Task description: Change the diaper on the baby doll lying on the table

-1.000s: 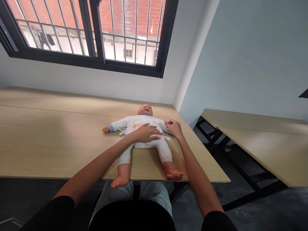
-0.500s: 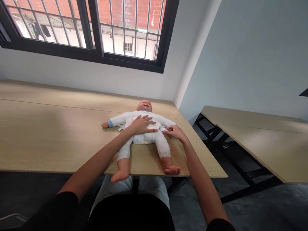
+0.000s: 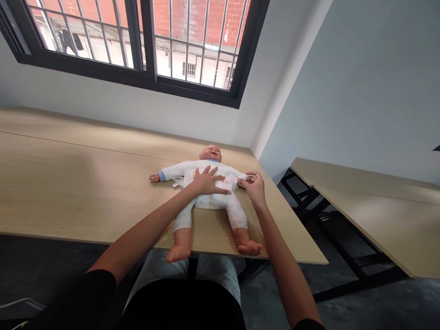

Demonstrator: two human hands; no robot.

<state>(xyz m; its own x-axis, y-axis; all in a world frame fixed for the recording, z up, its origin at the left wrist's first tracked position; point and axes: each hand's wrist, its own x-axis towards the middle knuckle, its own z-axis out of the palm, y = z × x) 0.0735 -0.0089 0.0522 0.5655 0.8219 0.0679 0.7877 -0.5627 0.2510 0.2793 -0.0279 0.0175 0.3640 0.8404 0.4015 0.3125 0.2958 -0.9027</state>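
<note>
A baby doll (image 3: pixel 209 199) in a white romper lies on its back on the wooden table (image 3: pixel 68 183), head toward the window, bare feet at the table's near edge. My left hand (image 3: pixel 206 181) lies flat on the doll's chest with fingers spread. At the doll's right side, by its sleeve, my right hand (image 3: pixel 252 183) pinches the white romper fabric between its fingers. The doll's far arm stretches out to the left, with a blue cuff.
A barred black-framed window (image 3: pixel 144 41) fills the wall behind the table. A second wooden table (image 3: pixel 371 201) on a black frame stands to the right across a gap of dark floor. My lap sits under the table's near edge.
My right hand has moved up along the doll's side from the hip toward the sleeve. My left hand has stayed on the chest. The view has shifted slightly.
</note>
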